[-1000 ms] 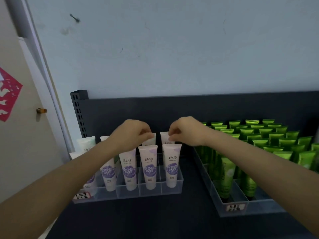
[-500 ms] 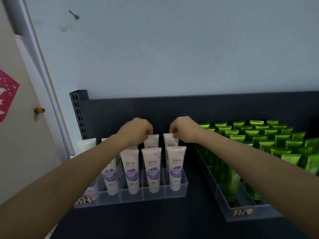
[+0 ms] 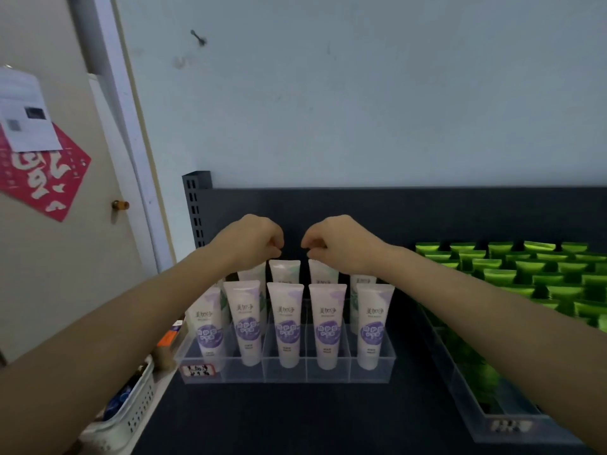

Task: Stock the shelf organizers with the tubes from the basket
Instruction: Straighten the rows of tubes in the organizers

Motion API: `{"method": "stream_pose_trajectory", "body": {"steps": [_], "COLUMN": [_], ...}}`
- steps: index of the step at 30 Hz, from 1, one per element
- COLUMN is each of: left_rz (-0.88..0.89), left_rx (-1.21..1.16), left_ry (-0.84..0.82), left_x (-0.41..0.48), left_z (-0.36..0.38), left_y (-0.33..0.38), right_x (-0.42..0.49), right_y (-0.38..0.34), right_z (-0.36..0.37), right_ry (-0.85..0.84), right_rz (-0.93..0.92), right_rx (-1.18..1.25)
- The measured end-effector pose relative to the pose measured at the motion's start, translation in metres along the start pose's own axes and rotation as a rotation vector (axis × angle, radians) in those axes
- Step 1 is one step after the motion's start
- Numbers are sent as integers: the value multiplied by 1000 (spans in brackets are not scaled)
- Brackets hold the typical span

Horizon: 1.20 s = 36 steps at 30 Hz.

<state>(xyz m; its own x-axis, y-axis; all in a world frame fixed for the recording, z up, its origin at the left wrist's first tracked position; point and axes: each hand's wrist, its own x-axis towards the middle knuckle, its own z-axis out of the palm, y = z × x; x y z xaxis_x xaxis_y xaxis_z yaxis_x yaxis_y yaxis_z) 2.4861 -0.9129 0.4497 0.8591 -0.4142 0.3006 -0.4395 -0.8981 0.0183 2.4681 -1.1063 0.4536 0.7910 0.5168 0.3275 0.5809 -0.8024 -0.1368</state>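
Note:
White tubes with purple labels [image 3: 289,326] stand upright in a clear shelf organizer [image 3: 285,372] on the dark shelf, in a front row and a back row. My left hand [image 3: 253,244] hovers with curled fingers just above a back-row tube [image 3: 284,270]. Just right of it, my right hand [image 3: 338,244] hangs the same way over the neighbouring back-row tube [image 3: 323,272]. Both tubes' top edges show below the fingertips, and neither hand holds anything. A white perforated basket [image 3: 131,412] sits at the lower left, with its contents mostly hidden by my left arm.
A second clear organizer [image 3: 512,425] packed with several green tubes [image 3: 532,270] fills the right of the shelf. The dark shelf back panel [image 3: 427,215] rises behind, and a door with a red paper decoration [image 3: 42,178] is on the left.
Both hands have come up off the tops of the two back-row tubes, which now stand free in the organizer. The view has swung to the left, bringing the basket into sight.

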Motion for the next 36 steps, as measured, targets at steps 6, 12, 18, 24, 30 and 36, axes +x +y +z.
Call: {"method": "stream_pose_trajectory", "body": {"steps": [6,12,18,24,30,36], "left_rz": [-64,-55,-49,54,58,65], "left_rx": [61,4,-56,-110,-79,-100], "left_ry": [-126,-71,-15,-17,-113,-69], "left_x": [-20,-24,-28,-59,-66,-66], "left_z": [4,13,8,-7,3,7], "left_y": [-37,-47,-48,-32,-31,-30], "right_x": [24,30,26,-1,-11,-14], "right_y": [-21,-14,-22,-43,-45,-45], "right_z": [18,33,27,10,23,27], "right_ry": [-120,-150,-93,-102,-233,-209], "right_rz": [30,84,87,-18,-1,21], "right_rx": [-34,-44,-18,11,-40,-36]}}
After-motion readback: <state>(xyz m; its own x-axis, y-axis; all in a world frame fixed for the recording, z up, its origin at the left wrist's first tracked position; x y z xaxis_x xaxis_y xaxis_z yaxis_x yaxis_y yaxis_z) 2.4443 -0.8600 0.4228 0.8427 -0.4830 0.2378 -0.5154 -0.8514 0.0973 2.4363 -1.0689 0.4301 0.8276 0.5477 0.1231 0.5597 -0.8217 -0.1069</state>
